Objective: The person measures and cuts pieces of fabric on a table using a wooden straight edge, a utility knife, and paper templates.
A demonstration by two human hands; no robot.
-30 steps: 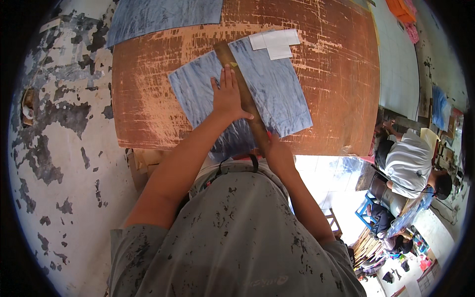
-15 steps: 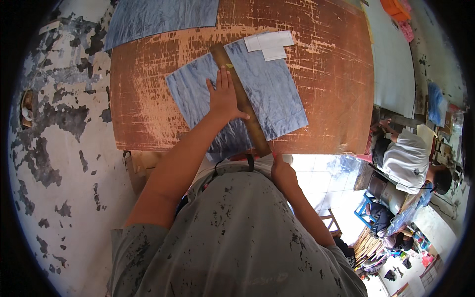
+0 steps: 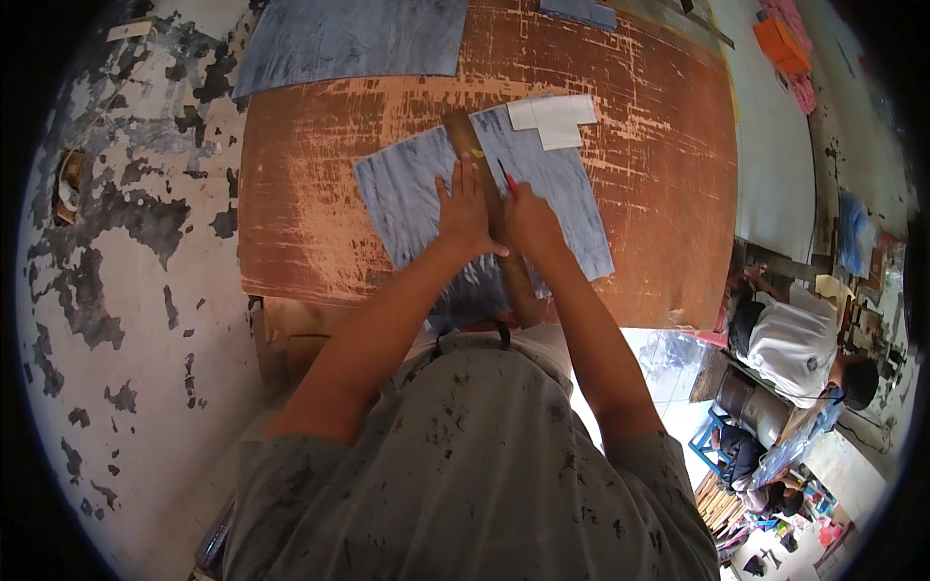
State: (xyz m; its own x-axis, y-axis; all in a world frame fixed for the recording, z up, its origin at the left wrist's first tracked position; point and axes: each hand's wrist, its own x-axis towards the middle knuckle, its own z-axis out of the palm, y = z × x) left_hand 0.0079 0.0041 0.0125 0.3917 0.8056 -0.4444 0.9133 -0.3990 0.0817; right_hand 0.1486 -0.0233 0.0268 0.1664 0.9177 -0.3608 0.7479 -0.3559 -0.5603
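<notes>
A streaked blue-grey sheet (image 3: 567,208), like denim-patterned fabric or leather, lies slanted on the worn brown tabletop. Across it runs a long brownish straightedge (image 3: 521,286), its lower end by my waist. My left hand (image 3: 465,215) presses flat on the straightedge and the sheet beside it, fingers stretched and thumb spread. Just right of the straightedge, my right hand (image 3: 533,225) is closed round a red-handled knife (image 3: 511,182). Its thin dark tip points away from me over the sheet. A white T-shaped paper template (image 3: 554,118) rests on the sheet's far right corner.
The scratched brown tabletop (image 3: 300,194) spreads around the sheet. A larger blue-grey sheet (image 3: 354,39) lies at the far left, a smaller blue piece (image 3: 579,12) at the far edge. To the right are a pale surface (image 3: 775,145), an orange container (image 3: 781,45) and a seated person (image 3: 790,334).
My right hand has moved from the near table edge up onto the sheet, right of the straightedge, carrying the knife. My left hand stays on the straightedge. The view has shifted slightly.
</notes>
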